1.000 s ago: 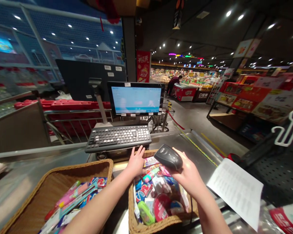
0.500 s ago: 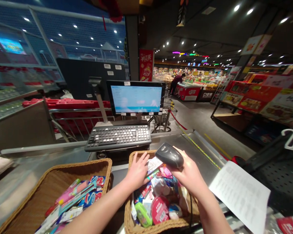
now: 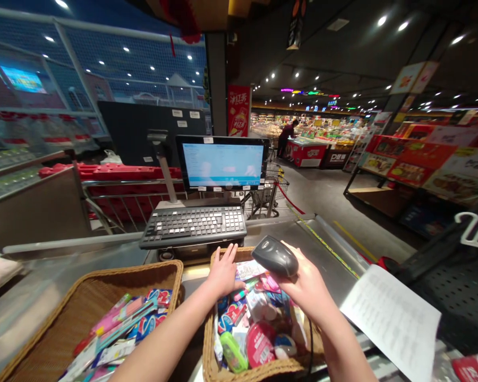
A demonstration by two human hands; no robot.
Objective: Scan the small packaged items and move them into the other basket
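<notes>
My right hand [image 3: 305, 286] grips a black handheld barcode scanner [image 3: 274, 255] above the right wicker basket [image 3: 209, 323]. With fingers stretched out, my left hand [image 3: 222, 273] rests at that basket's far left edge. Between the hands lies a light-coloured printed packet [image 3: 249, 269], partly hidden by the scanner. Around it in the basket are small packaged goods, among them a round red-lidded container [image 3: 260, 344] and a bright green package [image 3: 233, 352]. The scanner's cable [image 3: 311, 345] hangs down over the basket.
A second wicker basket [image 3: 179, 270] with toothpaste-like boxes and packets stands at left. Behind are a keyboard [image 3: 195, 223] and a monitor [image 3: 223, 163]. A printed sheet [image 3: 394, 318] lies at right. Far off, a person [image 3: 287, 139] leans over a freezer [image 3: 308, 153].
My left hand has shifted slightly left, off the printed packet, which now lies flatter in the basket. The scanner stays in my right hand, nearly in place.
</notes>
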